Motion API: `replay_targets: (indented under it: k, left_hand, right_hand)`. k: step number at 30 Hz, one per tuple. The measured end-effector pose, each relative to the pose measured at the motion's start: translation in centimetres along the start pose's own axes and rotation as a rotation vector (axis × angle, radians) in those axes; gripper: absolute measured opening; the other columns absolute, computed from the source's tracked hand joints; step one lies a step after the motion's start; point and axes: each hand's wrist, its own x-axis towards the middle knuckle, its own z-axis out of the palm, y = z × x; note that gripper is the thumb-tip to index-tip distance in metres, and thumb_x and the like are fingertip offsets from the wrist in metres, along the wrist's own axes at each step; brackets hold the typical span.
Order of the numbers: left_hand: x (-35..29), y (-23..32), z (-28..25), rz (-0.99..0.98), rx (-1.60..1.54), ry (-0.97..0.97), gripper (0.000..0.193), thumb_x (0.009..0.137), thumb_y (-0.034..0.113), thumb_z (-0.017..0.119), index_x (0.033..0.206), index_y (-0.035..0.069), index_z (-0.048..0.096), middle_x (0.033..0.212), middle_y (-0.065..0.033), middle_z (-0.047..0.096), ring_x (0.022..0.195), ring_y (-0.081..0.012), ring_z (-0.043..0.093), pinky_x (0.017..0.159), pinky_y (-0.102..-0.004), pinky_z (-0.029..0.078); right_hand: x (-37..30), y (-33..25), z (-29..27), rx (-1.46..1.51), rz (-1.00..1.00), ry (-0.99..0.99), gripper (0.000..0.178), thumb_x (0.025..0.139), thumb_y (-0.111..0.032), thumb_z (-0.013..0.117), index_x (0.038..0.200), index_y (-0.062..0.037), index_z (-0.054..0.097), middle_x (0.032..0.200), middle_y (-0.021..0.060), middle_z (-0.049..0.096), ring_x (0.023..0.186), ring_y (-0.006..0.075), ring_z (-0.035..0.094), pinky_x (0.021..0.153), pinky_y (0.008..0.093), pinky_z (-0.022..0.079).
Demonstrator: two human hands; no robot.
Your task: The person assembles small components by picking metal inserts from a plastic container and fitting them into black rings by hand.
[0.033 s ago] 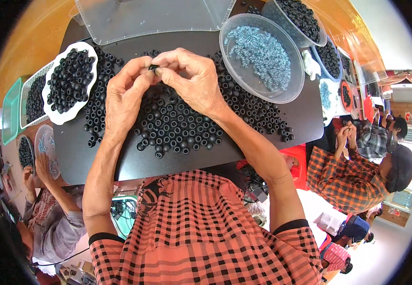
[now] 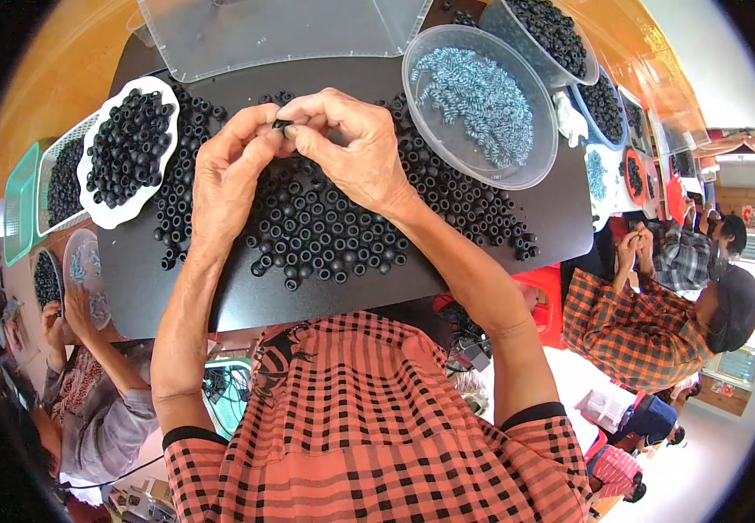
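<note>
Above the middle of the dark table, my left hand (image 2: 229,179) and my right hand (image 2: 355,152) meet fingertip to fingertip. Both pinch one small black round part (image 2: 281,125), mostly covered by my fingers. Under and around my hands spreads a loose layer of black round hollow parts (image 2: 329,231), many with their openings up. To the right stands a clear round tub (image 2: 434,131) with many small bluish coil springs (image 2: 477,105) in it. Left of my left hand, a white scalloped plate (image 2: 104,214) bears a heap of the same black parts (image 2: 133,144).
A clear rectangular bin (image 2: 281,39) stands at the table's far side. Another tub (image 2: 582,35) of black parts is at the far right. Past the left edge are a white basket (image 2: 44,183) and a green basket (image 2: 20,209). Co-workers (image 2: 647,327) sit at both sides, near a red stool (image 2: 551,305).
</note>
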Motion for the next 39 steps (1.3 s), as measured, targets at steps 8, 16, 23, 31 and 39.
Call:
replay_targets:
  k: [8,16,23,31,39]
  left_hand:
    - [0.0,-0.2,-0.2,-0.047,-0.213,-0.015,0.022,0.091,0.012,0.056,0.109,0.001,0.062,0.086,-0.0021,0.063,0.081,-0.0092,0.057,0.077,-0.0224,0.046]
    - [0.1,0.9,-0.4,-0.015,0.011,0.053,0.027,0.096,0.023,0.047,0.109,0.002,0.057,0.088,-0.0058,0.067,0.081,-0.0109,0.055,0.079,-0.0260,0.045]
    - [0.7,0.5,-1.0,-0.056,-0.159,0.065,0.023,0.095,0.018,0.046,0.105,0.001,0.057,0.089,-0.0085,0.067,0.080,-0.0111,0.055,0.079,-0.0256,0.044]
    - [0.6,0.4,-1.0,-0.079,-0.178,0.067,0.027,0.095,0.019,0.046,0.109,-0.001,0.056,0.091,-0.0095,0.067,0.080,-0.0124,0.055,0.079,-0.0259,0.044]
    - [0.5,0.1,-1.3,-0.068,-0.161,0.049,0.026,0.093,0.017,0.048,0.110,-0.001,0.056,0.091,-0.0093,0.065,0.082,-0.0135,0.056,0.079,-0.0256,0.044]
  right_hand:
    - [0.1,-0.4,0.3,0.107,0.085,0.085,0.006,0.082,-0.001,0.063,0.087,0.0010,0.065,0.077,0.0034,0.066,0.068,0.0069,0.061,0.061,0.0210,0.050]
    - [0.0,-1.6,-1.8,-0.102,0.108,0.207,0.008,0.085,-0.003,0.061,0.091,0.0014,0.065,0.078,0.0010,0.064,0.066,0.0048,0.055,0.060,0.0204,0.046]
    - [-1.1,-1.7,-2.0,-0.423,-0.054,-0.162,0.010,0.079,-0.003,0.064,0.089,0.0006,0.066,0.076,0.0053,0.063,0.065,0.0102,0.057,0.060,0.0246,0.046]
    - [-1.7,-2.2,-2.2,-0.402,-0.019,-0.088,0.013,0.077,-0.001,0.062,0.090,-0.0011,0.067,0.068,0.0069,0.057,0.058,0.0137,0.053,0.056,0.0281,0.044]
    - [-2.3,-0.9,0.2,-0.749,-0.291,-0.202,0.010,0.074,-0.012,0.066,0.084,-0.0074,0.065,0.079,0.0023,0.060,0.075,0.0201,0.057,0.069,0.0360,0.040]
